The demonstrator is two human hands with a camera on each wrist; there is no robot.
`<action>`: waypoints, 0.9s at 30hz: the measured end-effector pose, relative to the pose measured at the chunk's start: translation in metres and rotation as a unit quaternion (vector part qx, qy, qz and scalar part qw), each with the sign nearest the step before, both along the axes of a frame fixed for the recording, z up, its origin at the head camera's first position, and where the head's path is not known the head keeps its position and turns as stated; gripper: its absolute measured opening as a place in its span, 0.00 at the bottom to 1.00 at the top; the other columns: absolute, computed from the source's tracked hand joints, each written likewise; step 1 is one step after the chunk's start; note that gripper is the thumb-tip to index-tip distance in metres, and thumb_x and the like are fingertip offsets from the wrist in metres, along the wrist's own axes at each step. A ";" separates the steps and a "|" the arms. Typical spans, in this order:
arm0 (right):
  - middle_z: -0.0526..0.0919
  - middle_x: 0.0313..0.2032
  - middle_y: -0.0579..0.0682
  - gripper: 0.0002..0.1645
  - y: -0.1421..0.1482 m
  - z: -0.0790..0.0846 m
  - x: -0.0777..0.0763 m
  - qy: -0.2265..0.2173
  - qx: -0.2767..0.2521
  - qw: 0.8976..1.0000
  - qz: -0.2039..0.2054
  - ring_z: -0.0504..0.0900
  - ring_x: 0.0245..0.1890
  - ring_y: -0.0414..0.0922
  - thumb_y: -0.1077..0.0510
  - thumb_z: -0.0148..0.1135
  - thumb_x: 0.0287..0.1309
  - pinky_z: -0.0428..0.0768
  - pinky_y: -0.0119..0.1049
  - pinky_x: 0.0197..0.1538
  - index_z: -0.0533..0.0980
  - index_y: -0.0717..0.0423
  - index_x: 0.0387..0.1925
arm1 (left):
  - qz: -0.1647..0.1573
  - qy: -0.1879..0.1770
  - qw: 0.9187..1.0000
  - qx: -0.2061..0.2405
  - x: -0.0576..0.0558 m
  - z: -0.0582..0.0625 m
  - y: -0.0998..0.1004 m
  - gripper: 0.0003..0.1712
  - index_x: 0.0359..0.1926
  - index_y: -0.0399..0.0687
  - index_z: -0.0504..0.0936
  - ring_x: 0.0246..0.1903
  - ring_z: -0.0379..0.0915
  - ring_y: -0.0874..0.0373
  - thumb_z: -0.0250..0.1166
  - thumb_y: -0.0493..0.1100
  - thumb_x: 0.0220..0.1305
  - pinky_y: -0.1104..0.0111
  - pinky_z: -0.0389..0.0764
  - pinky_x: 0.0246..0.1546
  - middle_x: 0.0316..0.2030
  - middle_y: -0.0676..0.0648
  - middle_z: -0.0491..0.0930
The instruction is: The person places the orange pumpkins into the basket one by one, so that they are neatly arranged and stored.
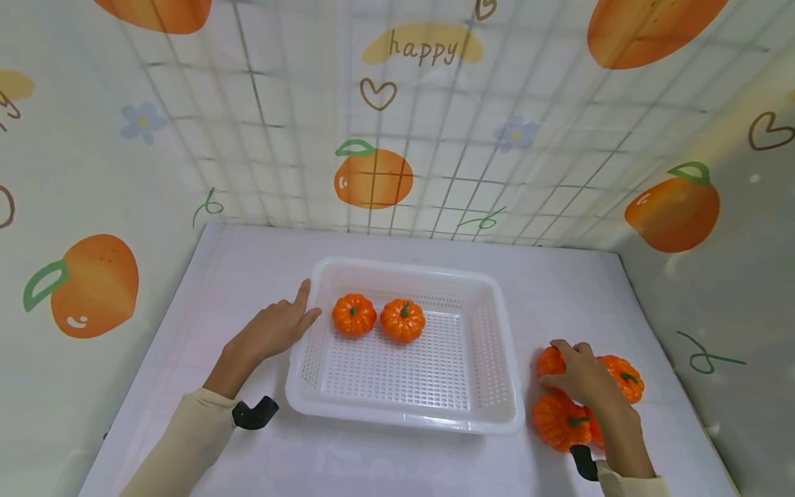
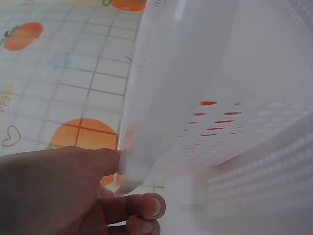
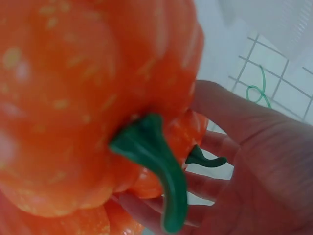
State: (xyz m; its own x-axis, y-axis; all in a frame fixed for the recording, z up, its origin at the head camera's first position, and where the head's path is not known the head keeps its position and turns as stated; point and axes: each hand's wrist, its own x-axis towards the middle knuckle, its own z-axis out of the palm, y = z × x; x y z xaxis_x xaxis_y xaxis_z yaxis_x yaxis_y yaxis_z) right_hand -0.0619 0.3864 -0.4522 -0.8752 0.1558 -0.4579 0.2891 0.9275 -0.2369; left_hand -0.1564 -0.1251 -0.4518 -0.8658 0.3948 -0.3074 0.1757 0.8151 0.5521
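A white perforated plastic basket point(image 1: 404, 417) stands mid-table with two small orange toy pumpkins point(image 1: 353, 315) inside, near its back left. At its left wall, my left hand point(image 1: 281, 326) pinches the rim between thumb and fingers; the left wrist view shows the thumb point(image 2: 108, 160) on one side and curled fingers point(image 2: 146, 208) on the other. To the right of the basket, my right hand point(image 1: 584, 373) grips a small pumpkin point(image 1: 549, 362), its fingers point(image 3: 200, 186) round the far side. A larger pumpkin point(image 3: 88, 98) fills much of the right wrist view and hides part of that grip.
Around my right hand sit more pumpkins: a larger one point(image 1: 559, 421) in front and another point(image 1: 621, 378) to the right. A white table point(image 1: 205, 304) carries everything. Patterned cloth walls point(image 1: 435, 152) rise behind and on both sides.
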 end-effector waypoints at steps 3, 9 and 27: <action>0.60 0.56 0.77 0.53 0.001 -0.001 0.000 0.000 -0.003 1.000 -0.007 0.71 0.49 0.69 0.45 0.74 0.54 0.76 0.68 0.47 0.58 0.66 0.70 | 0.000 0.000 1.000 0.002 0.000 0.000 0.000 0.45 0.79 0.41 0.36 0.22 0.76 0.57 0.49 0.57 0.77 0.67 0.77 0.24 0.25 0.46 0.74; 0.60 0.55 0.76 0.51 0.001 0.000 0.002 0.015 -0.015 1.000 -0.006 0.72 0.46 0.67 0.48 0.74 0.54 0.81 0.62 0.43 0.59 0.65 0.70 | -0.002 0.007 1.000 -0.001 0.000 0.000 0.000 0.45 0.79 0.40 0.37 0.22 0.75 0.56 0.49 0.56 0.77 0.67 0.76 0.22 0.25 0.46 0.74; 0.60 0.57 0.77 0.49 -0.002 0.009 -0.002 0.047 -0.005 0.999 0.017 0.69 0.50 0.70 0.48 0.74 0.55 0.77 0.67 0.46 0.60 0.64 0.70 | 0.000 0.004 1.000 0.002 0.001 -0.002 -0.001 0.45 0.79 0.40 0.37 0.22 0.77 0.55 0.49 0.56 0.77 0.66 0.79 0.24 0.24 0.46 0.74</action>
